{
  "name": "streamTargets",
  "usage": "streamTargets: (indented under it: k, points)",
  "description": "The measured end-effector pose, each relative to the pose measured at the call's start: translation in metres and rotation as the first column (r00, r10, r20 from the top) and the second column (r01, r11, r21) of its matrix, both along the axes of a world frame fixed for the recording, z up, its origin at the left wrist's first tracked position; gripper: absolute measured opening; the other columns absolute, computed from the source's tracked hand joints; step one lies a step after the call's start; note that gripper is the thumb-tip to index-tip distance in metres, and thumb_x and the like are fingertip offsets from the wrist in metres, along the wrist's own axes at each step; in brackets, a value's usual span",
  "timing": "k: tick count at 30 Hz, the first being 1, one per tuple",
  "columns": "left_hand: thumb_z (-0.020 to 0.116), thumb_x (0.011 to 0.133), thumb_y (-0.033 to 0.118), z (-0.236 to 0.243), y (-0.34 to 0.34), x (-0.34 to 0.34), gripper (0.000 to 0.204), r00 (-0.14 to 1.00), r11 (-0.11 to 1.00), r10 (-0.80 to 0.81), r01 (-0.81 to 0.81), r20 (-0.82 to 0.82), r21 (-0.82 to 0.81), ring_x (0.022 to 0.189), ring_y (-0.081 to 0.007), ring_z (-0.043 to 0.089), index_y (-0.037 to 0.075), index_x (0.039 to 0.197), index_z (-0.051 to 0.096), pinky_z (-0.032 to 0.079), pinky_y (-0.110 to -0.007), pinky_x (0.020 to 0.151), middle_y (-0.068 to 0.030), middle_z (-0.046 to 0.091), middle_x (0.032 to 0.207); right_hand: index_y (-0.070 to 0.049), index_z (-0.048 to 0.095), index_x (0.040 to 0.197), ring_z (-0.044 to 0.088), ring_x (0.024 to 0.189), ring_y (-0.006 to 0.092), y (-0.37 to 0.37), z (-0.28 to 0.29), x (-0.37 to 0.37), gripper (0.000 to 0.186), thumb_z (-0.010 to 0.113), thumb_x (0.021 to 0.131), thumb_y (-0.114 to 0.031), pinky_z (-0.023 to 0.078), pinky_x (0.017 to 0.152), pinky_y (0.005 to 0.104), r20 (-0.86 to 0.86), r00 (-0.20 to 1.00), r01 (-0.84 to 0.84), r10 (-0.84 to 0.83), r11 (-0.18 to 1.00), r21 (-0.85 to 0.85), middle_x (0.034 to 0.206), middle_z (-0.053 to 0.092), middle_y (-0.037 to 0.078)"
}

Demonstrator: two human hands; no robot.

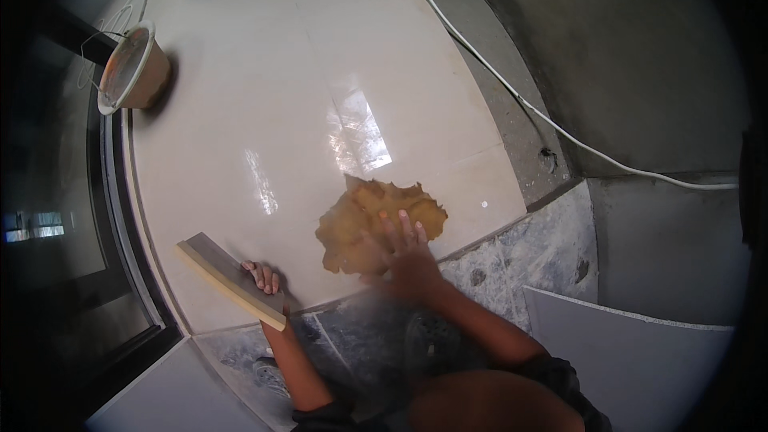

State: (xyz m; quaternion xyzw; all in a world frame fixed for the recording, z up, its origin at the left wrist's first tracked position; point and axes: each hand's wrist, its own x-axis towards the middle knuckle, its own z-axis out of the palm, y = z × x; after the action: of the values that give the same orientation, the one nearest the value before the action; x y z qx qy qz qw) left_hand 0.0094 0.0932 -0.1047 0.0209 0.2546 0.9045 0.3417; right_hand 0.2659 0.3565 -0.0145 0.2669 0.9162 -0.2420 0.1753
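My left hand (262,277) is closed around the edge of a flat float (240,280) with a grey-brown face and a pale yellow foam-like layer. The float is tilted and held off to the left, near the front edge of the pale tiled floor (240,96). My right hand (410,260) lies with its fingers spread on a ragged, yellow-brown cloth (360,220) that looks damp. That cloth lies spread on the shiny tiles, with torn, uneven edges. Part of it is covered by my palm and fingers.
A whitish bucket (138,72) with a wire handle stands far left, beside a dark door frame (112,192). White cable (512,88) runs along the right side. Dusty grey floor (520,252) borders the tiles near me, with a grey board (624,360) at lower right.
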Motion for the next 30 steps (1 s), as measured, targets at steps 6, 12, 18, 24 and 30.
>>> streamTargets:
  k: [6,12,18,24,30]
  points:
    - [0.049,0.115,0.026,0.034,0.013,0.000,0.029,0.998,0.996,0.065,-0.066,-0.018,-0.058,0.051,-0.0173,0.050,-0.002,0.114,0.056,0.043,-0.030,0.042,-0.0058,0.050,0.067,-0.012,0.021,0.173,0.004,0.164,0.0524,0.123,-0.038,0.060,0.088,0.047,0.107,-0.063,0.007,0.130,0.0680,-0.122,0.732,0.660,-0.670,0.654,0.371,0.179,0.006,0.027]
    - [0.050,0.114,0.028,0.038,0.047,0.021,0.030,0.996,0.997,0.049,-0.044,0.080,-0.058,0.048,-0.0180,0.047,-0.001,0.112,0.056,0.040,-0.032,0.041,-0.0049,0.048,0.063,-0.013,0.038,0.168,0.016,0.159,0.0596,-0.047,-0.023,-0.015,0.082,0.049,0.106,-0.065,0.017,0.125,0.0759,-0.287,0.958,-0.005,0.007,1.000,0.009,0.174,0.021,0.030]
    - [0.050,0.115,0.027,0.034,0.001,-0.025,0.029,0.925,0.967,-0.256,0.244,-0.280,-0.075,0.048,-0.0156,0.049,-0.001,0.109,0.056,0.039,-0.028,0.041,-0.0056,0.053,0.066,-0.008,0.019,0.173,0.011,0.162,0.0564,0.045,-0.030,0.052,0.090,0.041,0.109,-0.066,0.013,0.131,0.0649,-0.039,0.777,0.610,-0.628,0.737,0.292,0.176,0.014,0.032]
    - [0.048,0.115,0.035,0.020,0.015,-0.020,0.039,0.936,0.979,-0.202,0.186,-0.290,-0.082,0.047,-0.0180,0.051,-0.002,0.105,0.056,0.041,-0.030,0.039,-0.0087,0.056,0.066,-0.005,0.023,0.171,0.017,0.159,0.0594,-0.058,-0.006,0.002,0.098,0.046,0.104,-0.073,0.021,0.129,0.0679,-0.019,0.989,0.149,-0.148,0.980,0.131,0.175,0.019,0.029]
    - [0.047,0.115,0.039,0.036,0.006,-0.018,0.049,0.968,0.994,-0.091,0.072,-0.233,-0.086,0.045,-0.0227,0.054,-0.007,0.120,0.062,0.043,-0.034,0.038,-0.0156,0.059,0.063,0.005,0.021,0.169,0.021,0.162,0.0483,0.015,-0.003,0.061,0.099,0.042,0.107,-0.070,0.010,0.133,0.0575,0.040,0.865,0.462,-0.500,0.826,0.324,0.176,0.024,0.027]
